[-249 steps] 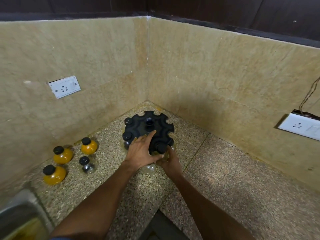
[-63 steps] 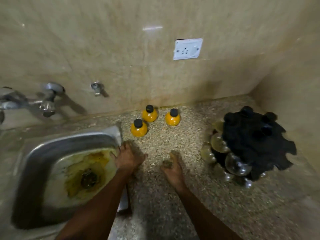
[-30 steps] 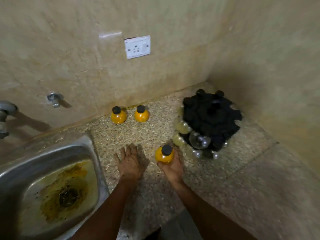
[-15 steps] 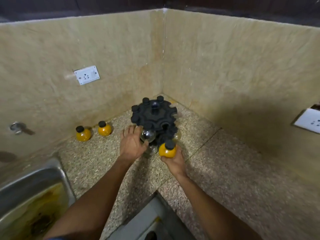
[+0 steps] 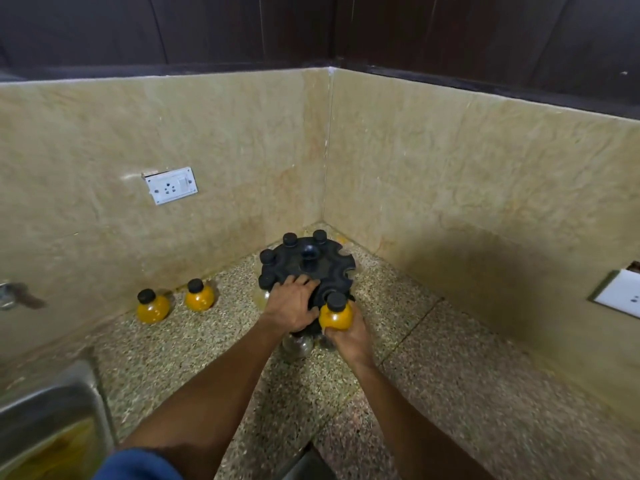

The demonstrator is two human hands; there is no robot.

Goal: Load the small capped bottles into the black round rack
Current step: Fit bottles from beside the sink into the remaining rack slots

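Orange bottle [image 5: 335,317], black-capped with no label we can read, sits gripped in our right hand [image 5: 349,336] at the black round rack's [image 5: 308,268] near edge; our left hand [image 5: 291,306] rests flat, fingers spread, on the rack; two more orange bottles [image 5: 175,303] stand by the wall.

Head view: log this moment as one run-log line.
right hand grips orange bottle at rack front edge | left hand rests on rack | two orange bottles left on counter

Head view, steep down, near counter corner [image 5: 325,226].
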